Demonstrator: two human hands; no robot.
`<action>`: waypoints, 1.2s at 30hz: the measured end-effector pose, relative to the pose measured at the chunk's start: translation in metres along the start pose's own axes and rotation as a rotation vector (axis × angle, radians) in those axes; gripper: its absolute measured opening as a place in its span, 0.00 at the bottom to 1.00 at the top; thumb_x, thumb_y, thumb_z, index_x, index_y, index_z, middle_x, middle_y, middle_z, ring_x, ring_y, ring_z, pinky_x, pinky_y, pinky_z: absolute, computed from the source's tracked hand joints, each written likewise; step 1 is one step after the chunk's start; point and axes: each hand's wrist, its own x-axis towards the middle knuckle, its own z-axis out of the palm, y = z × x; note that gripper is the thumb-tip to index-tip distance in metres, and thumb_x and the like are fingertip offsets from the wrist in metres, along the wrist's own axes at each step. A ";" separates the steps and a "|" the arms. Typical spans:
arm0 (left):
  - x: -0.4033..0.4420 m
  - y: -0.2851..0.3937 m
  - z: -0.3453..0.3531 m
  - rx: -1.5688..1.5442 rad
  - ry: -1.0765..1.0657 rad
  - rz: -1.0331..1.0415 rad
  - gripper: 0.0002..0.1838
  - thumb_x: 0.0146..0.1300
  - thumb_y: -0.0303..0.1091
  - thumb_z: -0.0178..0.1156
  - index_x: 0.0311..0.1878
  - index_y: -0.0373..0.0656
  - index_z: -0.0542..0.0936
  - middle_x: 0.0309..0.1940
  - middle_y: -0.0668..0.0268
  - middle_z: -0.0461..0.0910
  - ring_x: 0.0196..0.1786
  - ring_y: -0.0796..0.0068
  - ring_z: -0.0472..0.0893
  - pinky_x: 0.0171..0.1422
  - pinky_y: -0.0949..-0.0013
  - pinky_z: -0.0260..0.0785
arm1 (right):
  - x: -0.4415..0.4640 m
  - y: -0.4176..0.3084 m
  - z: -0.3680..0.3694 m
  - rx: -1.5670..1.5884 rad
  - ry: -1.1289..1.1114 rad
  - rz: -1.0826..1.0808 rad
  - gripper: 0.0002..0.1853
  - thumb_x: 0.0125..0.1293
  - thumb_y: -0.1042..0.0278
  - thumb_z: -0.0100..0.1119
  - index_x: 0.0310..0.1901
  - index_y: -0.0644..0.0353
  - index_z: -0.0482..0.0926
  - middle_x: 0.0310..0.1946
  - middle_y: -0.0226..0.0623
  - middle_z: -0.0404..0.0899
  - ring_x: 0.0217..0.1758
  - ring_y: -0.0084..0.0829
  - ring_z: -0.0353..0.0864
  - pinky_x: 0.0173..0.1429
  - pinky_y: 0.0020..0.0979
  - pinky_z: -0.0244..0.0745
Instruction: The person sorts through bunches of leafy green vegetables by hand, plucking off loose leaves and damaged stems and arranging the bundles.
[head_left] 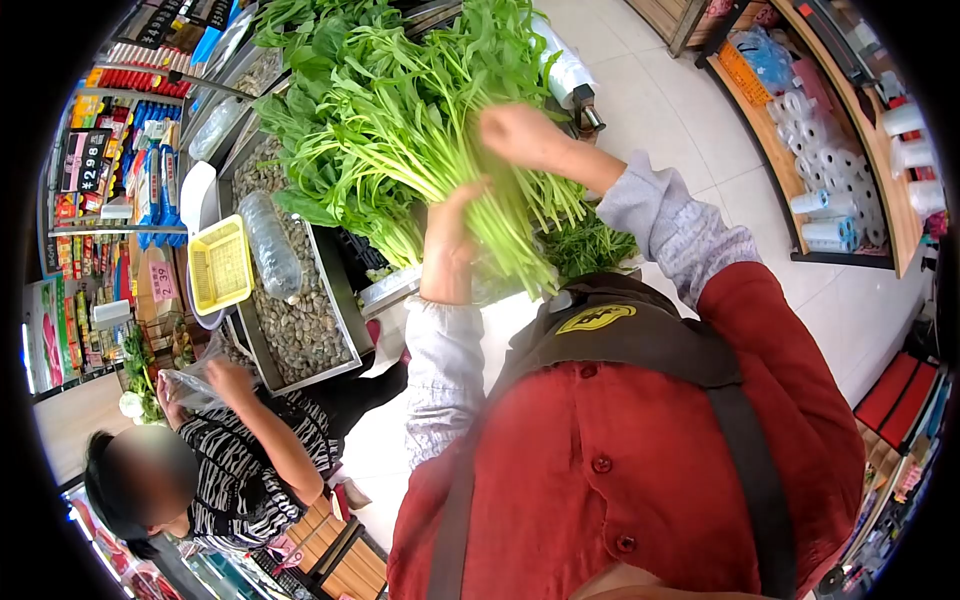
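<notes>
A bunch of long-stemmed leafy greens [440, 160] lies over the vegetable display in front of me, its cut stems pointing toward my apron. My left hand [452, 240] is wrapped round the stems near their lower part. On the upper right of the bunch, my right hand [515, 135] is blurred, its fingers curled in against the greens; what they hold, if anything, is hidden. More broad-leaved greens [345, 200] lie to the left, and dark fine-leaved greens [590, 248] show below the stems on the right.
Left of the greens is a metal tray of shellfish [300, 335], with a yellow basket [220, 264] beside it. Another person [250, 450] at lower left handles a clear bag. A roll of plastic bags [562, 65] stands behind my right hand. Shelves with rolls [825, 160] are at right.
</notes>
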 end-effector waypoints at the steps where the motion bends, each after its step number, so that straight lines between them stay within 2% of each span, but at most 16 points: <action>1: 0.000 0.000 0.000 -0.002 -0.004 0.006 0.14 0.52 0.25 0.59 0.42 0.29 0.74 0.30 0.56 0.77 0.32 0.66 0.78 0.38 0.66 0.75 | -0.003 -0.005 -0.009 0.033 0.007 0.072 0.08 0.59 0.66 0.53 0.32 0.61 0.77 0.27 0.40 0.79 0.30 0.35 0.77 0.36 0.34 0.73; 2: 0.000 0.001 -0.001 -0.037 -0.033 -0.016 0.14 0.52 0.25 0.59 0.42 0.30 0.73 0.30 0.56 0.77 0.32 0.66 0.78 0.38 0.66 0.75 | -0.005 -0.010 -0.018 0.066 0.014 0.145 0.09 0.63 0.65 0.50 0.32 0.62 0.76 0.28 0.35 0.78 0.27 0.27 0.75 0.36 0.31 0.72; 3: 0.001 0.001 -0.004 -0.072 -0.064 -0.040 0.15 0.52 0.26 0.59 0.43 0.30 0.73 0.30 0.56 0.77 0.32 0.65 0.77 0.39 0.66 0.75 | -0.011 -0.013 -0.028 0.065 0.015 0.147 0.09 0.63 0.65 0.50 0.32 0.62 0.76 0.28 0.35 0.78 0.27 0.27 0.75 0.36 0.31 0.72; 5: 0.007 0.000 -0.015 -0.163 -0.095 -0.121 0.19 0.51 0.25 0.57 0.48 0.34 0.72 0.32 0.59 0.77 0.32 0.66 0.77 0.40 0.66 0.74 | -0.029 -0.018 -0.054 0.165 0.194 -0.128 0.09 0.61 0.66 0.52 0.33 0.63 0.76 0.28 0.33 0.78 0.25 0.25 0.74 0.32 0.27 0.70; 8: 0.005 0.004 -0.018 -0.257 -0.237 -0.075 0.29 0.51 0.22 0.55 0.60 0.40 0.65 0.35 0.63 0.76 0.34 0.72 0.76 0.41 0.68 0.73 | -0.076 -0.044 -0.103 0.219 0.040 -0.102 0.08 0.60 0.67 0.54 0.34 0.63 0.75 0.28 0.32 0.78 0.27 0.24 0.75 0.32 0.28 0.69; 10: 0.004 0.005 -0.020 -0.310 -0.325 -0.071 0.30 0.50 0.22 0.56 0.60 0.40 0.66 0.36 0.64 0.74 0.34 0.74 0.74 0.41 0.69 0.70 | -0.099 -0.037 -0.114 0.207 -0.210 -0.094 0.06 0.58 0.69 0.55 0.33 0.61 0.74 0.28 0.34 0.78 0.28 0.27 0.75 0.33 0.33 0.67; 16: -0.004 0.018 -0.019 -0.438 -0.428 -0.041 0.31 0.45 0.20 0.57 0.58 0.42 0.67 0.33 0.64 0.72 0.32 0.74 0.72 0.40 0.70 0.68 | -0.151 0.045 -0.043 0.055 -0.371 -0.072 0.05 0.54 0.69 0.56 0.32 0.59 0.74 0.27 0.37 0.75 0.30 0.38 0.75 0.34 0.37 0.68; 19: -0.005 0.026 -0.023 -0.491 -0.510 0.003 0.30 0.46 0.21 0.56 0.57 0.43 0.66 0.35 0.62 0.74 0.32 0.73 0.73 0.39 0.68 0.69 | -0.166 0.067 -0.023 -0.069 -0.430 0.007 0.06 0.52 0.70 0.56 0.32 0.58 0.74 0.27 0.37 0.75 0.33 0.40 0.77 0.35 0.38 0.69; 21: -0.016 0.032 -0.020 -0.476 -0.467 0.033 0.31 0.47 0.19 0.56 0.59 0.43 0.66 0.38 0.61 0.76 0.33 0.72 0.73 0.40 0.69 0.68 | -0.175 0.085 -0.008 -0.092 -0.416 -0.014 0.06 0.51 0.70 0.56 0.33 0.56 0.75 0.28 0.37 0.75 0.34 0.40 0.77 0.36 0.40 0.69; 24: -0.025 0.037 -0.018 -0.437 -0.456 0.091 0.30 0.48 0.19 0.55 0.59 0.42 0.66 0.38 0.61 0.76 0.34 0.70 0.73 0.41 0.67 0.69 | -0.178 0.095 0.001 -0.262 -0.240 -0.069 0.07 0.51 0.68 0.57 0.33 0.55 0.75 0.27 0.37 0.76 0.33 0.42 0.77 0.36 0.41 0.69; 26: -0.028 0.035 -0.019 -0.420 -0.436 0.096 0.30 0.48 0.19 0.55 0.59 0.42 0.66 0.37 0.62 0.75 0.35 0.69 0.73 0.41 0.67 0.69 | -0.157 0.065 -0.018 -0.416 -0.402 0.331 0.08 0.52 0.64 0.57 0.34 0.55 0.75 0.25 0.38 0.76 0.32 0.44 0.78 0.35 0.43 0.69; 27: -0.029 0.034 -0.019 -0.400 -0.421 0.101 0.30 0.49 0.19 0.55 0.59 0.42 0.65 0.36 0.62 0.75 0.35 0.69 0.73 0.41 0.67 0.69 | -0.153 0.061 -0.023 -0.418 -0.404 0.328 0.08 0.52 0.64 0.57 0.34 0.55 0.75 0.25 0.38 0.76 0.32 0.44 0.78 0.35 0.43 0.69; 29: -0.026 0.029 -0.021 -0.323 -0.399 0.107 0.30 0.50 0.19 0.56 0.59 0.41 0.65 0.35 0.63 0.74 0.37 0.67 0.74 0.43 0.64 0.71 | -0.146 0.054 -0.032 -0.307 -0.219 0.209 0.11 0.54 0.58 0.55 0.33 0.57 0.75 0.25 0.41 0.77 0.31 0.46 0.77 0.34 0.45 0.70; 30: -0.024 0.026 -0.022 -0.302 -0.383 0.104 0.30 0.50 0.20 0.56 0.60 0.41 0.65 0.35 0.63 0.74 0.36 0.68 0.74 0.43 0.64 0.71 | -0.140 0.045 -0.035 -0.311 -0.219 0.205 0.11 0.54 0.58 0.55 0.33 0.57 0.75 0.25 0.41 0.77 0.31 0.46 0.77 0.34 0.45 0.70; 32: -0.020 0.019 -0.020 -0.293 -0.369 0.073 0.31 0.51 0.21 0.57 0.61 0.42 0.64 0.35 0.63 0.75 0.35 0.70 0.75 0.43 0.66 0.71 | -0.124 0.021 -0.032 -0.214 -0.017 0.245 0.13 0.55 0.55 0.54 0.31 0.58 0.75 0.26 0.43 0.78 0.31 0.47 0.78 0.34 0.45 0.70; 36: -0.012 0.010 -0.019 -0.323 -0.349 0.015 0.28 0.51 0.20 0.58 0.59 0.42 0.67 0.35 0.65 0.75 0.35 0.72 0.75 0.42 0.68 0.71 | -0.098 0.018 -0.006 -0.371 0.014 0.242 0.15 0.55 0.53 0.56 0.30 0.58 0.75 0.26 0.43 0.78 0.31 0.48 0.78 0.34 0.46 0.70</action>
